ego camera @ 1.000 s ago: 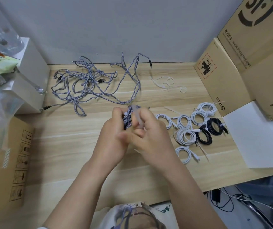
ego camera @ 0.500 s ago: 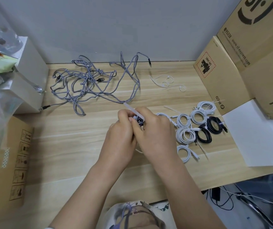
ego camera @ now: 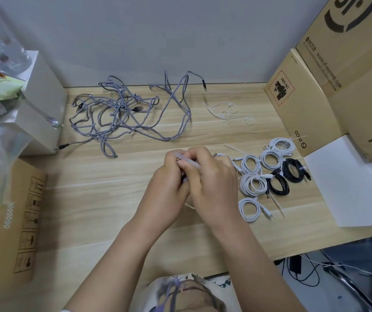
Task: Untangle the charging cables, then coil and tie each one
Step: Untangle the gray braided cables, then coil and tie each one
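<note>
Both hands meet at the centre of the frame, just above the wooden desk [ego camera: 90,194]. The left hand [ego camera: 169,188] has its fingers curled in, and a small patch of braided cable [ego camera: 184,178] shows between the two palms; most of that bundle is hidden inside the grip. The right hand [ego camera: 214,183] is curled too, its fingertips pinching a pale translucent cable tie [ego camera: 186,159] that runs slantwise across the top of the knuckles, towards the upper left.

In the upper left part of the desk lies a loose tangle of grey braided cables [ego camera: 126,115], well apart from the hands, with one dark plug [ego camera: 204,83] reaching towards the wall. To the right of the tangle, a few spare ties [ego camera: 227,113] lie bent on the wood.

Just right of the hands sits a cluster of tied coils: several white coils [ego camera: 253,184] and two black coils [ego camera: 278,186], close together and touching in places. Beyond them a white sheet [ego camera: 349,183] lies at the right edge, with cardboard boxes [ego camera: 304,102] behind it. A flat cardboard box [ego camera: 23,221] lies at the lower left.
</note>
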The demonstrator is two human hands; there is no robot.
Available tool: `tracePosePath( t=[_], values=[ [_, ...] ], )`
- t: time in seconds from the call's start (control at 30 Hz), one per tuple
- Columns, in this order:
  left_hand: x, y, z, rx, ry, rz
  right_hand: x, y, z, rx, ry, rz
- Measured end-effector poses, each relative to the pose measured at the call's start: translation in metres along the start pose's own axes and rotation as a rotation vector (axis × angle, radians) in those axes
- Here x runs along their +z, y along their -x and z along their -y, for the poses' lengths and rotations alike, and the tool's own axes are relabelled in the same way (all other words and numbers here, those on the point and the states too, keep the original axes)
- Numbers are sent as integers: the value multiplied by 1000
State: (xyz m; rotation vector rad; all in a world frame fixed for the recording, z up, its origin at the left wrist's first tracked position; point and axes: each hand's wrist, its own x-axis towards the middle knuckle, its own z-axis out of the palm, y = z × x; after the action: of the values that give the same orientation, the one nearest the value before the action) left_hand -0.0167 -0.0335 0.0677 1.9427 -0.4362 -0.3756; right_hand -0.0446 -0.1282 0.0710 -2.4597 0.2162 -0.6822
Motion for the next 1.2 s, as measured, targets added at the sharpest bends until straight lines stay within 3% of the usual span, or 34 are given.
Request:
tracePosePath(
  t=[0.13,0.27,0.43,0.6,0.8,0.9,1.0,1.2],
  values=[
    [-3,-1,0,2,103,3,-1,2,-2,35,-164,48],
    [-6,-1,0,-37,266,-31,-11,2,7,171,-536,174],
    [-6,-7,3,-76,520,-11,-21,1,20,217,-850,123],
    [-3,-7,3,-77,575,-9,-30,-3,21,300,-970,117],
    [-6,-8,6,-70,495,-67,-35,-8,19,429,-888,195],
    [-7,-7,3,-51,412,-80,-34,-8,20,441,-731,276],
    [-6,-5,0,-16,291,-109,-31,-8,20,462,-579,313],
    [-2,-1,1,60,32,-137,-28,-9,21,523,-529,363]
  ],
)
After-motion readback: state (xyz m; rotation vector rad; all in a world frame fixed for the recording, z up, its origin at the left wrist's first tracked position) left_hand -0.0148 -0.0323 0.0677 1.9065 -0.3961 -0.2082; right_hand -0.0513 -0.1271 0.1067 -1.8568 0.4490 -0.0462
